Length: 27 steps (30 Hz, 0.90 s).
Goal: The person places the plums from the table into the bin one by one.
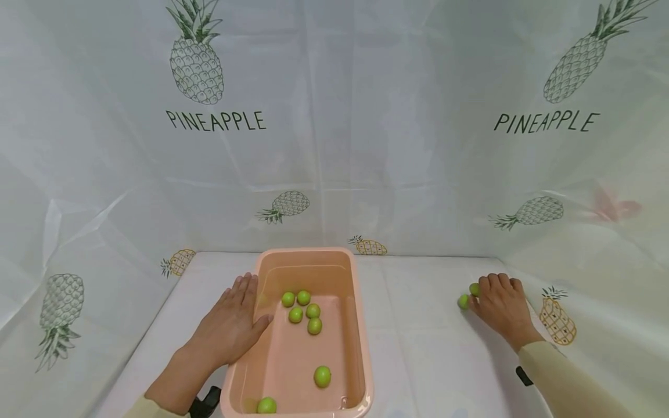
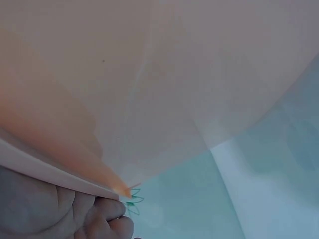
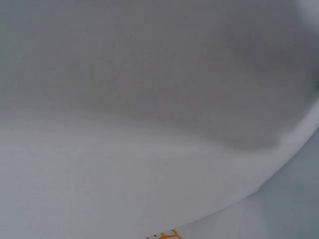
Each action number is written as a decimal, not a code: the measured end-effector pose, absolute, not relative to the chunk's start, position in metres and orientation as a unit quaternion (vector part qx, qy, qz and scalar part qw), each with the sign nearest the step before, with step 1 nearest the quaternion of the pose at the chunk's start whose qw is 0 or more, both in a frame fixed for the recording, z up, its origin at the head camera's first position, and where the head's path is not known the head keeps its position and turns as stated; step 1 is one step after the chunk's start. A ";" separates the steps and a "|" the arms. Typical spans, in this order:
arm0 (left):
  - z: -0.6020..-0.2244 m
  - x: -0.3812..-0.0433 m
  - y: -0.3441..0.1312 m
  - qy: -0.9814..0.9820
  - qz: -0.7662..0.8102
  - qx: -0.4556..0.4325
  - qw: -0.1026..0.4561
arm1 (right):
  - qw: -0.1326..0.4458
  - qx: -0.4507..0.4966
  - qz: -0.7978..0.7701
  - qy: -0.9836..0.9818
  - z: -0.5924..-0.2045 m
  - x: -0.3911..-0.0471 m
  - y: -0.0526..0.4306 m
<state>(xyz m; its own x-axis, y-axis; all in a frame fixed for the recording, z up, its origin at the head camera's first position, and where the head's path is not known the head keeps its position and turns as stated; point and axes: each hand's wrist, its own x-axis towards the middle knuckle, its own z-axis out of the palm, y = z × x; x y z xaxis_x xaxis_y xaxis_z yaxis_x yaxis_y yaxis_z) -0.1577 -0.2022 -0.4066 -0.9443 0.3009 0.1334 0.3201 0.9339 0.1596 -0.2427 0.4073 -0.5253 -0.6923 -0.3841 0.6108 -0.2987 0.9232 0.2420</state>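
Observation:
A peach-pink plastic bin (image 1: 364, 348) stands on the white-covered table, with several green limes (image 1: 315, 325) on its floor. My left hand (image 1: 230, 325) rests along the bin's left rim, fingers straight and thumb reaching over the edge. In the left wrist view, the palm and fingers of the left hand (image 2: 65, 211) lie against the rim. Far to the right, my right hand (image 1: 499, 305) has its fingers curled, with one lime (image 1: 474, 289) between thumb and forefinger. Another lime (image 1: 463, 302) sits on the table beside the thumb. The right wrist view shows neither fingers nor limes clearly.
A pineapple-printed sheet (image 1: 387, 145) rises behind the table and along both sides. The right hand is close to its right side. White tabletop (image 1: 413, 331) lies between the bin and the right hand.

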 end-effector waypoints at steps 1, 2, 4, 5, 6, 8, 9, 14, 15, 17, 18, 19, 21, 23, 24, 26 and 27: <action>-0.407 -0.158 -0.202 -0.982 -0.088 -0.158 0.054 | 0.351 0.190 -0.058 -0.915 -0.524 -0.244 0.404; -0.406 -0.158 -0.203 -0.982 -0.088 -0.157 0.055 | 0.357 0.194 -0.055 -0.912 -0.524 -0.246 0.400; -0.406 -0.158 -0.203 -0.982 -0.087 -0.157 0.055 | 0.368 0.200 -0.050 -0.907 -0.522 -0.250 0.392; -0.405 -0.158 -0.203 -0.982 -0.087 -0.156 0.055 | 0.372 0.201 -0.049 -0.905 -0.521 -0.252 0.389; -0.405 -0.158 -0.203 -0.982 -0.086 -0.156 0.056 | 0.373 0.202 -0.047 -0.904 -0.521 -0.253 0.386; -0.404 -0.158 -0.203 -0.983 -0.084 -0.155 0.055 | 0.381 0.204 -0.046 -0.901 -0.520 -0.255 0.379; -0.404 -0.158 -0.202 -0.983 -0.083 -0.154 0.054 | 0.382 0.206 -0.045 -0.900 -0.520 -0.255 0.376; -0.402 -0.158 -0.201 -0.985 -0.071 -0.152 0.050 | 0.377 0.208 -0.045 -0.901 -0.520 -0.255 0.364; -0.402 -0.158 -0.201 -0.985 -0.068 -0.153 0.052 | 0.372 0.207 -0.045 -0.904 -0.520 -0.255 0.361; -0.402 -0.157 -0.201 -0.985 -0.060 -0.154 0.054 | 0.366 0.205 -0.044 -0.907 -0.519 -0.255 0.355; -0.403 -0.157 -0.201 -0.985 -0.057 -0.155 0.055 | 0.365 0.205 -0.043 -0.907 -0.519 -0.255 0.352; -0.403 -0.157 -0.201 -0.985 -0.054 -0.155 0.056 | 0.364 0.205 -0.041 -0.908 -0.518 -0.255 0.348; -0.403 -0.157 -0.201 -0.985 -0.049 -0.155 0.056 | 0.368 0.207 -0.036 -0.906 -0.517 -0.255 0.340; -0.403 -0.158 -0.201 -0.985 -0.049 -0.154 0.055 | 0.374 0.212 -0.033 -0.902 -0.515 -0.256 0.331; -0.403 -0.158 -0.201 -0.985 -0.049 -0.154 0.054 | 0.377 0.215 -0.030 -0.900 -0.514 -0.256 0.326; -0.403 -0.158 -0.201 -0.986 -0.051 -0.153 0.052 | 0.385 0.220 -0.027 -0.896 -0.511 -0.257 0.316; -0.403 -0.158 -0.201 -0.986 -0.052 -0.153 0.051 | 0.387 0.223 -0.026 -0.894 -0.510 -0.257 0.311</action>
